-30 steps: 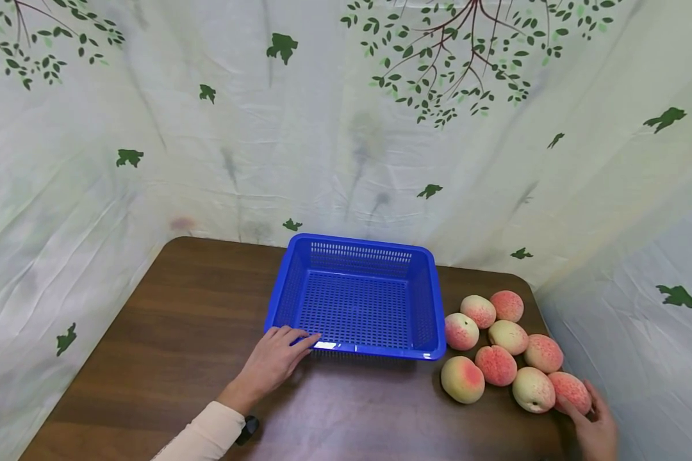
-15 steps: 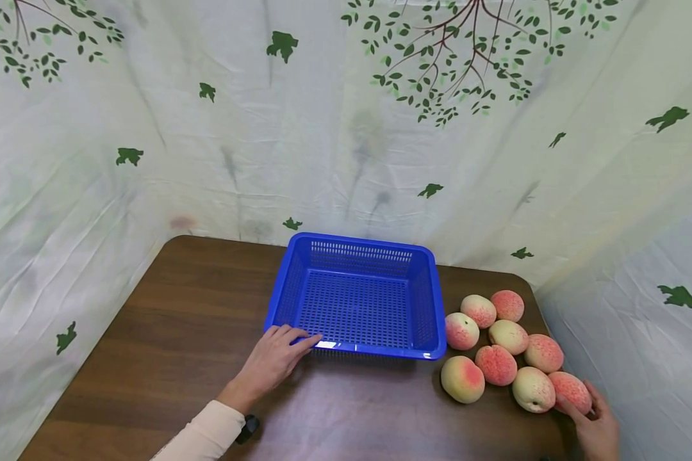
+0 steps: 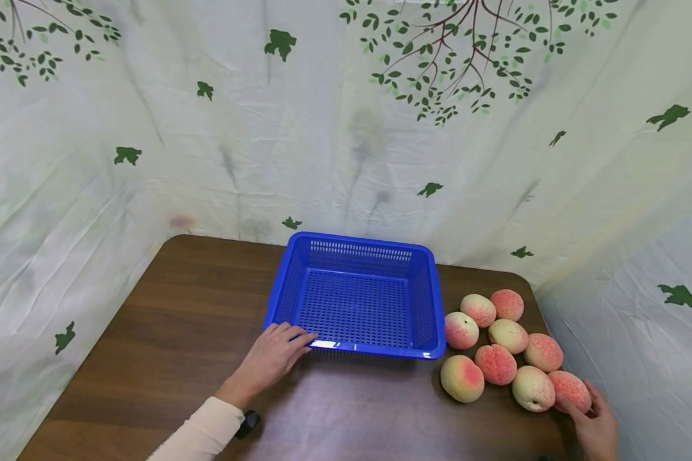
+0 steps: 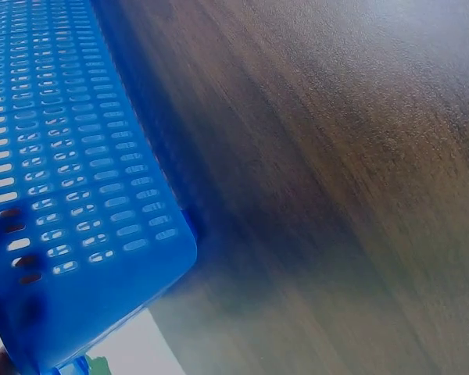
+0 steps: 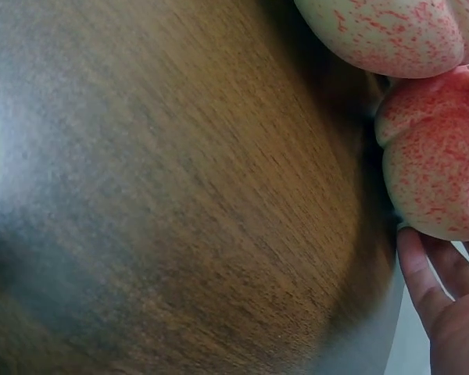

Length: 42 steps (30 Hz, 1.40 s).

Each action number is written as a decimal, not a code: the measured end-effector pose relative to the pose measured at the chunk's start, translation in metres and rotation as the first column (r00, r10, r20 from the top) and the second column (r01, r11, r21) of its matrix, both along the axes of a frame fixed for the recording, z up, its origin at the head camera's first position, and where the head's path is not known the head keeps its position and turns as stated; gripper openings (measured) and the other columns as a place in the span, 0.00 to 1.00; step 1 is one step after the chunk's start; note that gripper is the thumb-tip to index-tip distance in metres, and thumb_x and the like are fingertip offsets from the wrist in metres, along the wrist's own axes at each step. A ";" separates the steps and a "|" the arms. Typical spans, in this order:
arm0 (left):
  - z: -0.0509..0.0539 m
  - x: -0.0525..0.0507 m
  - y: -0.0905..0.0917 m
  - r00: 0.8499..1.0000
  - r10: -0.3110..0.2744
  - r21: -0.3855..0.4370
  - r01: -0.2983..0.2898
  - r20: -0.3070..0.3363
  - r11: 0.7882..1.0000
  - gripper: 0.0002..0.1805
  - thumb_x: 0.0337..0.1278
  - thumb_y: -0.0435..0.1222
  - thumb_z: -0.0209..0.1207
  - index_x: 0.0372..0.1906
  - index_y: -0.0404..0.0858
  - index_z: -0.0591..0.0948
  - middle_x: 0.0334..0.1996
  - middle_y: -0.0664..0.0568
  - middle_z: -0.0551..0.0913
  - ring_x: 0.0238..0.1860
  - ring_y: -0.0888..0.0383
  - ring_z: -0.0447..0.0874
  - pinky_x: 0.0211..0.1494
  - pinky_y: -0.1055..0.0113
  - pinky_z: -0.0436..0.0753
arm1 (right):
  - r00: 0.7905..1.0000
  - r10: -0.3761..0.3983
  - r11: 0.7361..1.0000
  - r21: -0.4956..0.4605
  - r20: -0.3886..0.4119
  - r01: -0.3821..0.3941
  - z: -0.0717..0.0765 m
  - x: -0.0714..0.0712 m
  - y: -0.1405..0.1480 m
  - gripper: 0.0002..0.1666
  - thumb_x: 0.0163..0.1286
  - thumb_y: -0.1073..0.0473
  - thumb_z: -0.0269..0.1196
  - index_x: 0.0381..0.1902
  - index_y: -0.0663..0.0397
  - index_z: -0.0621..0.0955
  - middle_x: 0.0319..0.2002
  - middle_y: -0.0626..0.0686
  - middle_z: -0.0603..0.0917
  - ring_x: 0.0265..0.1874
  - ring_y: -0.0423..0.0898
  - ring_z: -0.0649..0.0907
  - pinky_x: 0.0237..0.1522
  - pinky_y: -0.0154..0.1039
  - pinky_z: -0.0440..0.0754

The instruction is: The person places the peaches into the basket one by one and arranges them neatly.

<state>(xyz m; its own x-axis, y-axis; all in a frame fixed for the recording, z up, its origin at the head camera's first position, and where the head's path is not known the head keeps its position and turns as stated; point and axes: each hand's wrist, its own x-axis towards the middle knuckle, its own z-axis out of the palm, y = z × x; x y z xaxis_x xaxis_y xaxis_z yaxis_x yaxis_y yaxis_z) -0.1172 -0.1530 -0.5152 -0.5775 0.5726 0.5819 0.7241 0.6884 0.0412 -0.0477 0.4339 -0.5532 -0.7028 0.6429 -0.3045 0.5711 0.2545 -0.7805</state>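
Note:
A blue plastic basket (image 3: 354, 307) with slotted walls stands at the middle of the table's far side. My left hand (image 3: 273, 355) grips its rim at the near left corner, fingers bent over the edge. The left wrist view shows the outside of the basket's wall (image 4: 78, 156); most of that hand is out of frame. At the table's right edge, my right hand (image 3: 596, 426) holds a red-speckled peach (image 3: 571, 390), thumb on the near side and fingers on the far side. In the right wrist view its fingers (image 5: 422, 273) touch that peach (image 5: 438, 164), which rests against a paler one (image 5: 391, 31).
Several more peaches (image 3: 507, 336) lie close together right of the basket, some touching. The brown wooden table (image 3: 207, 307) extends left and in front of the basket. A pale leaf-printed curtain (image 3: 323, 128) hangs behind and at both sides.

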 end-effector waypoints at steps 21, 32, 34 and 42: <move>0.000 0.001 -0.001 0.999 0.010 0.008 -0.010 0.039 1.000 0.15 0.48 0.40 0.66 0.44 0.44 0.86 0.33 0.55 0.84 0.31 0.56 0.77 0.34 0.63 0.72 | 0.970 -0.163 0.986 -0.043 -0.179 0.158 -0.007 0.004 -0.002 0.49 0.54 0.48 0.74 0.71 0.50 0.66 0.35 0.26 0.70 0.33 0.27 0.70 0.26 0.19 0.69; 0.001 0.001 -0.001 0.999 0.006 0.002 -0.006 0.039 1.000 0.15 0.48 0.39 0.66 0.44 0.45 0.86 0.33 0.54 0.84 0.32 0.55 0.78 0.35 0.62 0.73 | 0.950 -0.248 0.968 -0.030 -0.190 0.247 -0.006 0.004 -0.003 0.50 0.54 0.45 0.73 0.72 0.47 0.65 0.48 0.37 0.73 0.35 0.29 0.68 0.27 0.17 0.66; 0.002 0.000 -0.001 0.999 0.005 0.003 -0.005 0.037 1.000 0.15 0.48 0.39 0.67 0.44 0.45 0.86 0.33 0.54 0.84 0.32 0.56 0.78 0.34 0.63 0.73 | 0.942 -0.258 0.965 -0.019 -0.216 0.260 -0.005 0.004 -0.002 0.49 0.54 0.46 0.73 0.71 0.48 0.66 0.44 0.34 0.73 0.34 0.29 0.68 0.27 0.18 0.66; 0.001 0.000 -0.001 0.999 0.004 0.001 -0.004 0.043 1.000 0.14 0.48 0.39 0.66 0.44 0.45 0.86 0.33 0.54 0.84 0.32 0.56 0.78 0.35 0.62 0.73 | 0.893 -0.290 0.956 -0.144 -0.343 0.255 0.011 0.003 -0.003 0.45 0.53 0.54 0.75 0.68 0.46 0.70 0.40 0.32 0.73 0.34 0.29 0.71 0.25 0.17 0.69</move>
